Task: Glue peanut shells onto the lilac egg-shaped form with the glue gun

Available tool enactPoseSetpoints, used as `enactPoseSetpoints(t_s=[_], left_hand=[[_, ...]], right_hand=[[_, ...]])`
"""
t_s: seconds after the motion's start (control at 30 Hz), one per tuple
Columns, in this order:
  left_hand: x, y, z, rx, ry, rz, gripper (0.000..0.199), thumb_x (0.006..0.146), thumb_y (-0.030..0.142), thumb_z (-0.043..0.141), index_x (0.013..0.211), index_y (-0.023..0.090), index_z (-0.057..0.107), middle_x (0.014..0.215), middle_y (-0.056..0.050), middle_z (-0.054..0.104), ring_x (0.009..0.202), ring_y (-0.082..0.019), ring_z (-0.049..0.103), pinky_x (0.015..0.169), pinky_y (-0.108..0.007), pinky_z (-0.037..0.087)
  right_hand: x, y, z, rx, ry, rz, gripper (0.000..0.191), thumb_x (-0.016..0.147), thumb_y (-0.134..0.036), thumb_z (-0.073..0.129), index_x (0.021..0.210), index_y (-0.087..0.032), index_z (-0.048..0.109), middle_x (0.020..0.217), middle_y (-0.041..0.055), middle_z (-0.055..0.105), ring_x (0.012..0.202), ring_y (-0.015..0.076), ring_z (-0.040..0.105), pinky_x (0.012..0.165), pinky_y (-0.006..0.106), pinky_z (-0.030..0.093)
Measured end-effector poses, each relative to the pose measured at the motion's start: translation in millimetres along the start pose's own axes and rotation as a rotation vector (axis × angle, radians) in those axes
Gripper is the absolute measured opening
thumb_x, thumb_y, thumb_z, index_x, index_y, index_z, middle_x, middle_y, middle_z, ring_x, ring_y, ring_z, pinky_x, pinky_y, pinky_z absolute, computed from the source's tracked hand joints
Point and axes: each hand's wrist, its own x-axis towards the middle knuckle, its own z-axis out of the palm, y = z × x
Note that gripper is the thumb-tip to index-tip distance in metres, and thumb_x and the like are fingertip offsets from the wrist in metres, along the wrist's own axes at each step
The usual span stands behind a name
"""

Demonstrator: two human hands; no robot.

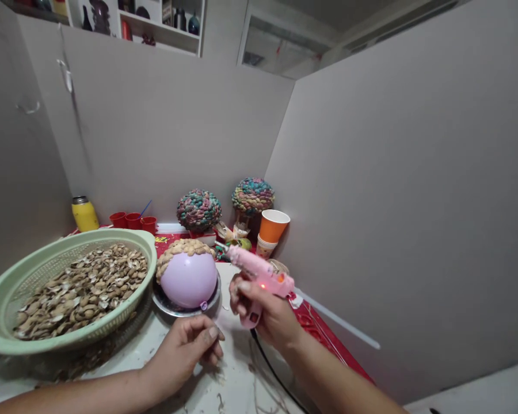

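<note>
My right hand (263,307) is wrapped round the grip of a pink hot glue gun (252,261), which has a small lit red light and its nozzle toward the upper left. My left hand (194,342) rests low in front of the balloon, with thumb and fingers curled together; whatever may be between them is hidden. A light purple balloon (190,279) sits in a metal bowl (172,310), its tied knot facing me. Tan nut shells (185,247) cover the balloon's top and left side. The glue gun's nozzle is just right of the balloon, apart from it.
At left stands a green plastic basket (149,259) holding many loose nut shells (90,293). Two colourful shell-covered balls (198,210) are behind, near orange and white paper cups (273,227), red cups (133,221) and a yellow bottle (85,215). A black cord (270,362) trails from the gun.
</note>
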Motion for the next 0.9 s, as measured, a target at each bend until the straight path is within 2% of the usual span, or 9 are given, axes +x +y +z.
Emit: enactPoseSetpoints(t_s=[0.1, 0.2, 0.4, 0.63, 0.9], left_hand=[[-3.7, 14.7, 0.4, -0.019, 0.021, 0.068, 0.041, 0.076, 0.054, 0.07, 0.074, 0.013, 0.063, 0.064, -0.003, 0.065, 0.057, -0.012, 0.057, 0.059, -0.024, 0.045], [-7.1, 23.1, 0.5, -0.031, 0.021, 0.101, 0.038, 0.077, 0.052, 0.071, 0.076, 0.014, 0.064, 0.065, -0.002, 0.064, 0.06, -0.012, 0.056, 0.06, -0.025, 0.046], [-8.9, 17.3, 1.7, -0.001, 0.019, 0.071, 0.038, 0.073, 0.051, 0.074, 0.074, 0.014, 0.064, 0.062, -0.001, 0.063, 0.06, -0.012, 0.055, 0.059, -0.024, 0.045], [-5.0, 18.1, 0.3, -0.055, 0.062, 0.047, 0.045, 0.072, 0.056, 0.073, 0.066, 0.012, 0.064, 0.056, -0.003, 0.063, 0.05, -0.011, 0.054, 0.054, -0.025, 0.041], [-2.7, 15.3, -2.0, -0.113, 0.066, 0.022, 0.044, 0.07, 0.054, 0.076, 0.063, 0.013, 0.061, 0.053, -0.002, 0.062, 0.046, -0.009, 0.053, 0.051, -0.022, 0.041]], right_hand=[[-6.4, 18.1, -5.2, -0.116, -0.051, 0.005, 0.035, 0.076, -0.048, 0.072, 0.069, -0.015, 0.061, 0.061, 0.0001, 0.056, 0.052, 0.0103, 0.047, 0.047, 0.021, 0.032], [-11.1, 23.8, -11.3, -0.211, -0.066, 0.005, 0.042, 0.079, -0.053, 0.069, 0.065, -0.015, 0.058, 0.057, -0.0014, 0.051, 0.051, 0.0098, 0.041, 0.047, 0.023, 0.028], [-15.8, 25.4, -7.6, -0.29, -0.057, 0.019, 0.045, 0.079, -0.058, 0.066, 0.062, -0.017, 0.056, 0.056, -0.0023, 0.048, 0.05, 0.0101, 0.039, 0.048, 0.024, 0.029], [-19.6, 23.9, 7.6, -0.277, -0.112, -0.029, 0.035, 0.08, -0.049, 0.07, 0.066, -0.019, 0.058, 0.057, -0.0037, 0.045, 0.052, 0.0109, 0.036, 0.048, 0.025, 0.028], [-17.0, 23.7, 8.9, -0.309, -0.109, -0.029, 0.03, 0.079, -0.044, 0.072, 0.068, -0.019, 0.06, 0.058, -0.0047, 0.042, 0.052, 0.0102, 0.035, 0.049, 0.024, 0.028]])
